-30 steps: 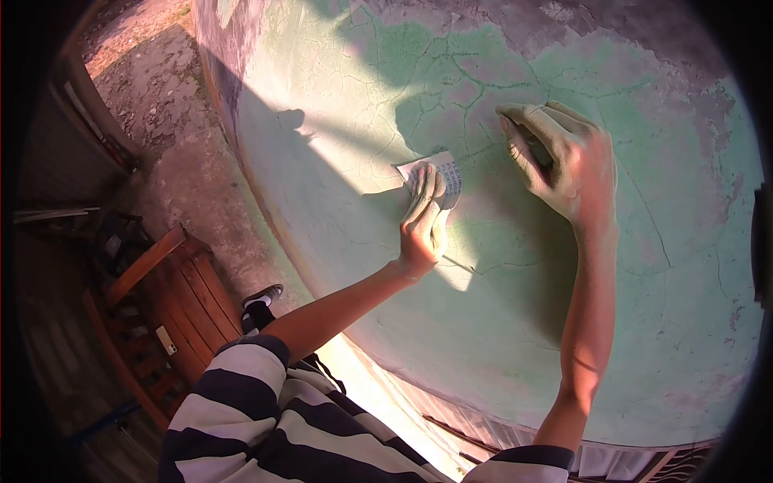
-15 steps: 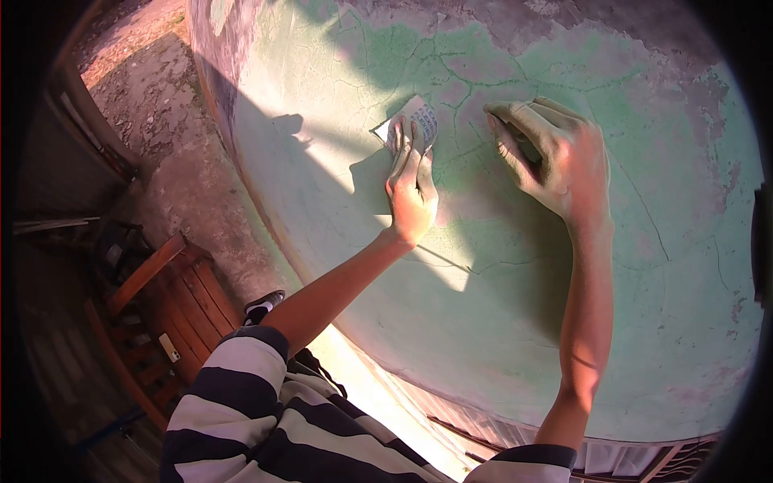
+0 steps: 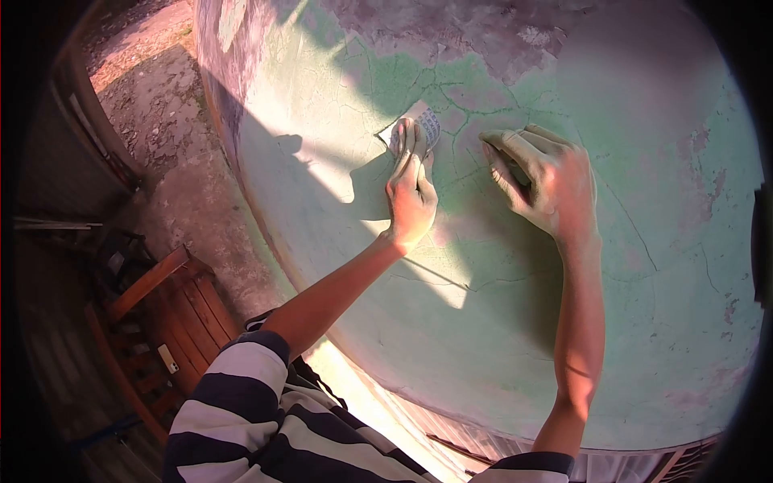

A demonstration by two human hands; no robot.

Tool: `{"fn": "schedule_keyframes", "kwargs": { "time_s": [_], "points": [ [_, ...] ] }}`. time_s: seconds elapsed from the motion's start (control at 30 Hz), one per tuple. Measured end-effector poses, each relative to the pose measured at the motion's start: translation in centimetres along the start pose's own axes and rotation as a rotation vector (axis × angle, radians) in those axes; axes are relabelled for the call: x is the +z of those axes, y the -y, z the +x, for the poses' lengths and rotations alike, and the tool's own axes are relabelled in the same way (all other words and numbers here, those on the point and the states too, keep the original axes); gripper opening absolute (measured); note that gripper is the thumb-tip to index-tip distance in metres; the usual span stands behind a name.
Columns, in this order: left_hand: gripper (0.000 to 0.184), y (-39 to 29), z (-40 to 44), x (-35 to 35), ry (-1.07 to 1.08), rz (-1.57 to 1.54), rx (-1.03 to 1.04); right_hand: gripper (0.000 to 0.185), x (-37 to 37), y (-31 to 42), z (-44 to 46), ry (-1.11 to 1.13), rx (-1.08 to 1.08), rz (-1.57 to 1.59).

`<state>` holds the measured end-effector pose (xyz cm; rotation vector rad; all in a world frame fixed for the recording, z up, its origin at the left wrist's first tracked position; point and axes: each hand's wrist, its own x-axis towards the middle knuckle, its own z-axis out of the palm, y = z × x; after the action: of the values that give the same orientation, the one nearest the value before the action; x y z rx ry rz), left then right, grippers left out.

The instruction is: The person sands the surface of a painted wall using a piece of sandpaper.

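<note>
My left hand presses a folded piece of sandpaper with printed backing against a cracked green wall. Its fingers are held together over the paper, which sticks out past the fingertips. To the right, my right hand is at the same wall with thumb and fingers brought together in a pinch. Whatever may be between those fingertips is hidden or too small to make out. Both hands look coated with pale dust. Around them the paint is patchy, with branching cracks and bare greyish plaster higher up.
A wooden bench stands at the lower left, with a small pale phone-like object on it. Rough concrete ground runs along the wall's left edge. Metal bars show at the lower right. Sunlight and shadow cross the wall.
The camera view has tilted slightly, so the wall sits lower in frame. Relative to the cracks, my left hand and the sandpaper have slid a little upward. My right hand keeps its pinch.
</note>
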<state>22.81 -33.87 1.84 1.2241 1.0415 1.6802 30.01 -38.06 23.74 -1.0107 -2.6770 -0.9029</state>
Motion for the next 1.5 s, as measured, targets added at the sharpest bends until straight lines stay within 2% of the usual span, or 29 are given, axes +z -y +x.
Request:
{"fn": "schedule_keyframes", "kwargs": {
  "time_s": [0.1, 0.13, 0.2, 0.27, 0.43, 0.47, 0.57, 0.67, 0.77, 1.03, 1.13, 1.2, 1.33, 1.5],
  "points": [
    [0.045, 0.8, -1.5, 1.8, -0.255, 0.015, 0.454, 0.016, 0.0, -0.2, 0.0, 0.011, -0.014, 0.002],
    [0.045, 1.1, -2.9, 2.1, -0.258, 0.016, 0.458, 0.016, 0.0, -0.2, -0.1, 0.006, -0.017, 0.001],
    [0.041, 1.6, -5.1, 2.3, -0.124, 0.073, 0.553, 0.018, 0.2, -0.1, 0.0, -0.034, -0.016, 0.009],
    [0.040, 1.9, -4.6, 2.2, -0.110, 0.030, 0.550, 0.018, 0.1, -0.1, -0.1, -0.008, -0.008, 0.014],
    [0.045, -0.1, 1.5, 1.1, -0.290, 0.010, 0.501, 0.018, 0.1, -0.2, -0.1, 0.041, 0.027, 0.009],
    [0.051, 0.1, 2.7, 0.7, -0.271, -0.004, 0.441, 0.018, -0.1, -0.1, 0.0, 0.028, 0.004, 0.009],
    [0.051, 0.5, 3.4, 0.5, -0.215, 0.006, 0.394, 0.019, -0.1, 0.0, 0.0, 0.009, -0.013, 0.002],
    [0.054, -0.3, 0.1, 1.3, -0.323, 0.068, 0.474, 0.019, 0.2, 0.0, 0.0, -0.017, -0.012, 0.015],
    [0.046, 1.6, -2.0, 2.1, -0.183, 0.046, 0.597, 0.019, 0.2, 0.0, -0.1, -0.019, -0.008, 0.031],
    [0.044, -1.2, 4.9, 0.5, -0.300, -0.008, 0.552, 0.020, -0.1, -0.1, -0.2, 0.039, 0.017, 0.004],
    [0.043, -1.6, 4.0, 0.7, -0.317, -0.019, 0.534, 0.021, 0.0, -0.1, -0.1, 0.041, 0.018, 0.009],
    [0.051, -1.0, 1.8, 1.3, -0.269, -0.013, 0.525, 0.021, 0.1, -0.2, -0.2, 0.011, 0.000, -0.013],
    [0.047, 0.8, -0.8, 2.1, -0.182, 0.039, 0.632, 0.022, 0.0, 0.0, 0.0, -0.012, -0.028, 0.001],
    [0.048, -1.0, 4.9, 0.5, -0.262, 0.029, 0.615, 0.022, 0.8, -0.9, -0.6, -0.003, -0.030, -0.050]
  ]
}}
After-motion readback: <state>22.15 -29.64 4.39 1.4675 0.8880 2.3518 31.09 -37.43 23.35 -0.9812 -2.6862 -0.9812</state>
